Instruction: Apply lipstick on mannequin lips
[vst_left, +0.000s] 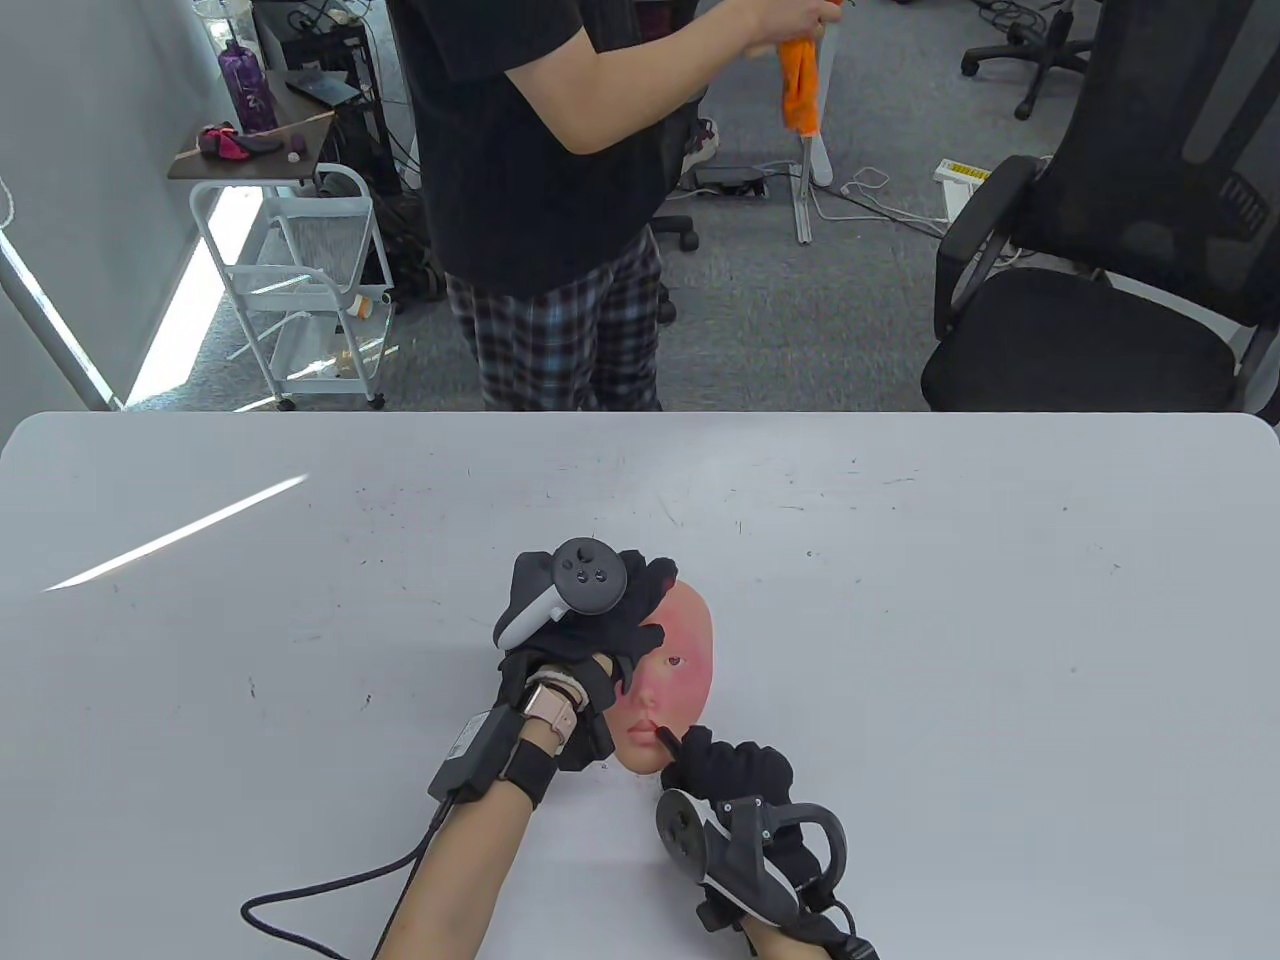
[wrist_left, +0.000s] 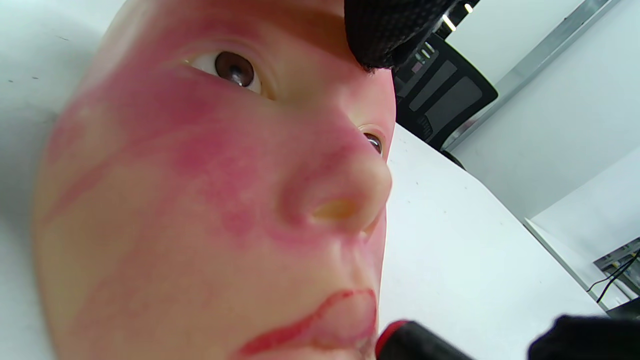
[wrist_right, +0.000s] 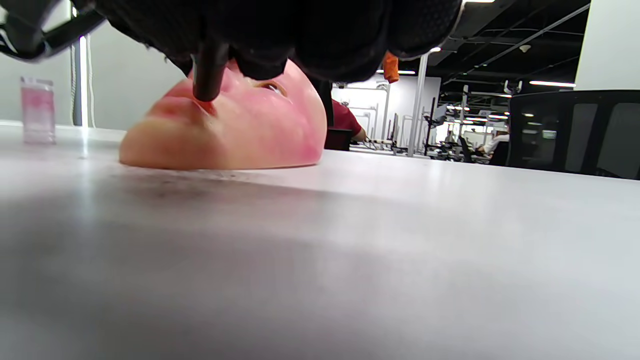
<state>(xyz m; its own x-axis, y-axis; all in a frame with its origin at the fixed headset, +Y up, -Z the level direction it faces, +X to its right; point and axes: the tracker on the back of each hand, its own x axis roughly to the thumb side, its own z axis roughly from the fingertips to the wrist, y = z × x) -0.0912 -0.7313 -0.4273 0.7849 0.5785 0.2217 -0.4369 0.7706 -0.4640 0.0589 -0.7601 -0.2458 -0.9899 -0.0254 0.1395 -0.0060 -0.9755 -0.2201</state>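
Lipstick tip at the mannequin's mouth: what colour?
Red, on a black lipstick barrel; left wrist view shows it best.

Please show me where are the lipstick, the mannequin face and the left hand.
lipstick (wrist_right: 209, 75): right wrist view, on its dark barrel.
mannequin face (vst_left: 688, 640): table view, on the reddened cheek.
left hand (vst_left: 580, 625): table view, on the glove's back.

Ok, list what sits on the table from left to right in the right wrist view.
Pink-tinted clear container → lipstick held by the right hand, tip on the lips → mannequin face, lying face up on the table → black office chair behind the table's far edge.
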